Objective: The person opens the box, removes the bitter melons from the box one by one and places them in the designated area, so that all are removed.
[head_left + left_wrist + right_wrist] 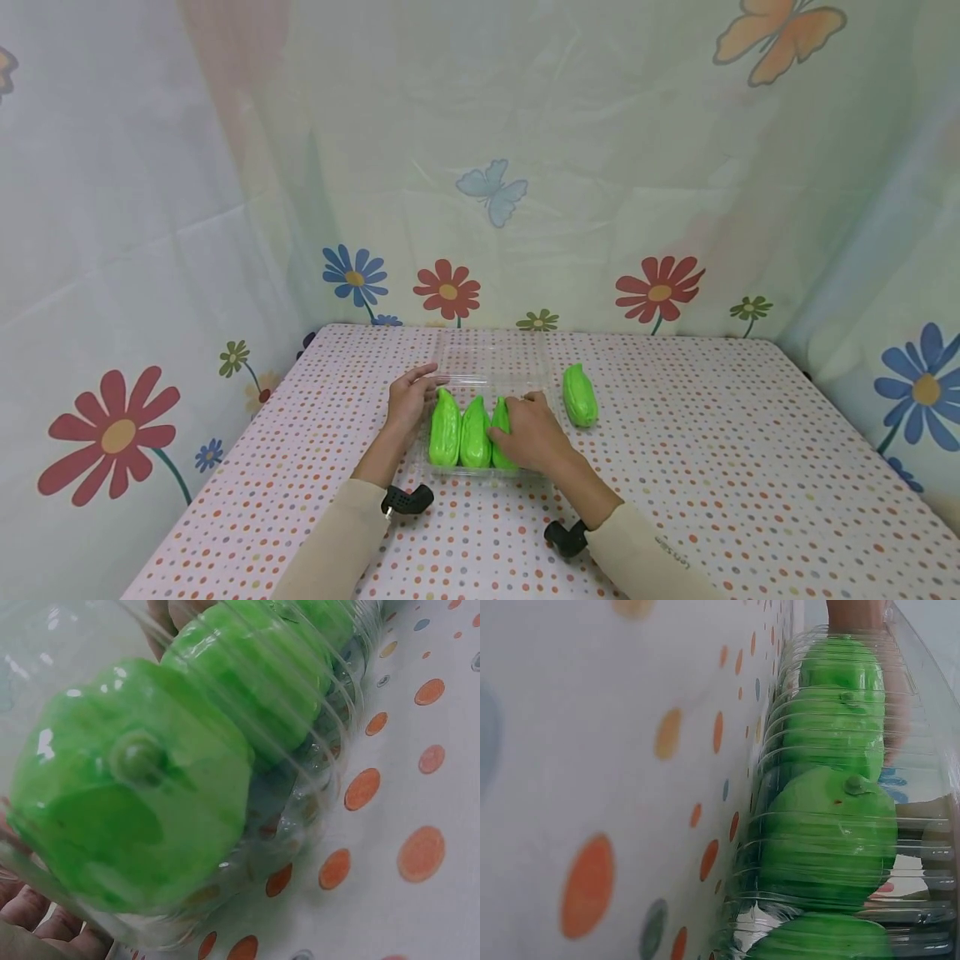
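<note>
A clear plastic box (465, 472) lies on the table with its lid (491, 354) folded open to the back. Inside stand three glossy green, ridged gourds in a row, tapering at one end: the left gourd (445, 429), the middle gourd (476, 433) and the right gourd (500, 433). My right hand (531, 429) grips the right gourd from above, covering part of it. At the box's left side, my left hand (409, 398) rests with fingers loosely extended against the wall. Through the plastic, the left wrist view shows a gourd (135, 795) close up.
Another green gourd (580, 396) lies on the table to the right of the box. The table (675, 433) has a dotted cloth. A flowered curtain (570, 208) hangs behind it and on both sides.
</note>
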Action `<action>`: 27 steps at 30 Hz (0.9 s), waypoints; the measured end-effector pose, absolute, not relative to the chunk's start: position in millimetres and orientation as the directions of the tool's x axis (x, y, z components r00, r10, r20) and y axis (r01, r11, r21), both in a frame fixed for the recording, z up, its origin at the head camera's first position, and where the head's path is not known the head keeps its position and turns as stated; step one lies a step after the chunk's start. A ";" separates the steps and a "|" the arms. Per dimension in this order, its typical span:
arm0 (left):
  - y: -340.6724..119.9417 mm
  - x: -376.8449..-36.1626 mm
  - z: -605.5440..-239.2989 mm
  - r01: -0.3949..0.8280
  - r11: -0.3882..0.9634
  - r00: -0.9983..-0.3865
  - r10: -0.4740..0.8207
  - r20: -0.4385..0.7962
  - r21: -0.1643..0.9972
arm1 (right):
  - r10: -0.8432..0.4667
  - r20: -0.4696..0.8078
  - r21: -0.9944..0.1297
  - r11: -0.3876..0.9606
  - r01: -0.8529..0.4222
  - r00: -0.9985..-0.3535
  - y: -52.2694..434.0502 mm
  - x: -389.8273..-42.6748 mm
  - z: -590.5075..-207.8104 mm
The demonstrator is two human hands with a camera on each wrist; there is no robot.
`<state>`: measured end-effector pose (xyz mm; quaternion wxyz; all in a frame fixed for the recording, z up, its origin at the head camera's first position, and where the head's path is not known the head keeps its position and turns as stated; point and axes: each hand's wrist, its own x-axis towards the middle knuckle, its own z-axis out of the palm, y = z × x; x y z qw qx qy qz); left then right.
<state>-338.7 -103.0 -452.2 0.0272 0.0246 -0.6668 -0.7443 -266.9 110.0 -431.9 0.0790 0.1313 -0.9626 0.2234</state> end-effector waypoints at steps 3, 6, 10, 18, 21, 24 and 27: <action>-102.7 -338.5 -452.8 0.013 -0.105 -0.996 -0.084 0.005 0.994 | -0.203 0.228 -0.428 0.857 -0.286 -0.952 110.0 -267.1 -432.2; -102.6 -337.8 -452.7 0.020 -0.114 -0.997 -0.079 0.011 0.993 | -0.187 0.238 -0.451 0.848 -0.279 -0.953 109.8 -267.6 -431.9; -103.3 -336.3 -452.6 0.037 -0.130 -0.998 -0.057 0.030 0.991 | -0.168 0.247 -0.466 0.843 -0.269 -0.954 109.4 -268.0 -430.2; -103.4 -335.8 -452.2 0.032 -0.142 -0.999 -0.047 0.025 0.989 | -0.139 0.260 -0.499 0.827 -0.257 -0.955 109.4 -269.5 -430.0; -104.0 -336.3 -452.7 0.024 -0.151 -0.999 -0.044 0.017 0.988 | -0.126 0.258 -0.536 0.806 -0.250 -0.958 109.6 -269.8 -428.5; -104.4 -336.2 -452.4 0.014 -0.156 -0.999 -0.037 0.009 0.988 | -0.106 0.259 -0.579 0.778 -0.243 -0.960 110.6 -270.3 -426.9; -104.2 -336.1 -451.7 0.008 -0.161 -1.000 -0.029 0.003 0.987 | -0.088 0.261 -0.617 0.751 -0.236 -0.961 111.7 -270.4 -425.6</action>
